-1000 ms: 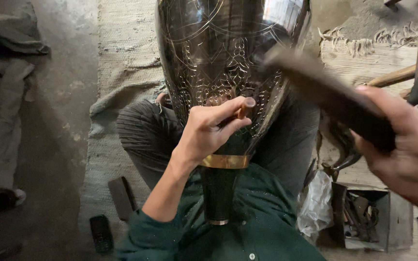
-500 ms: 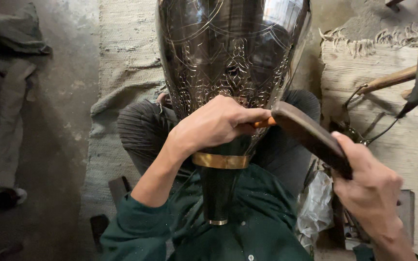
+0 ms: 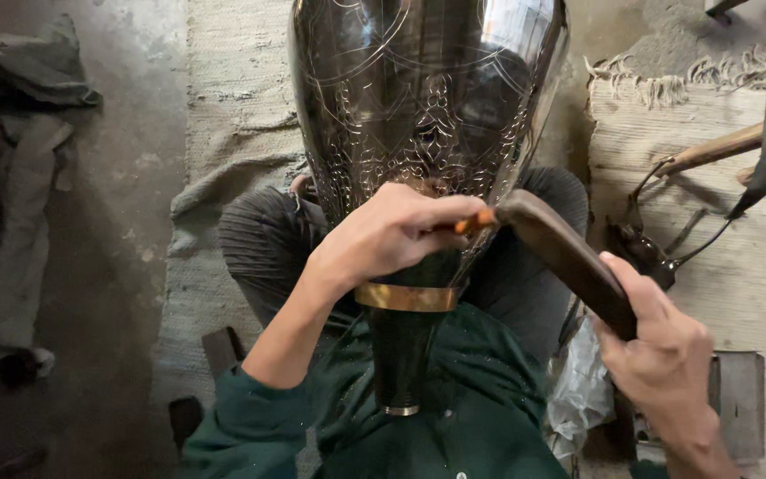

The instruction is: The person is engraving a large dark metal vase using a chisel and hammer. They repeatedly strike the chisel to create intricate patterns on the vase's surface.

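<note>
engraved metal vase [image 3: 427,115] lies across lap, neck toward body. left hand [image 3: 392,235] fingers pinch small chisel [image 3: 476,220] against vase wall. right hand [image 3: 667,355], raised a second ago, now down; gripped dark mallet [image 3: 560,253] meets chisel head: strike landing, engraving continues.

Bare grey concrete floor [image 3: 126,177] with a woven mat [image 3: 232,106] laid over it; crumpled cloth [image 3: 19,177] at left; a fringed rug [image 3: 755,266] at right bearing scattered metal tools [image 3: 649,248].
</note>
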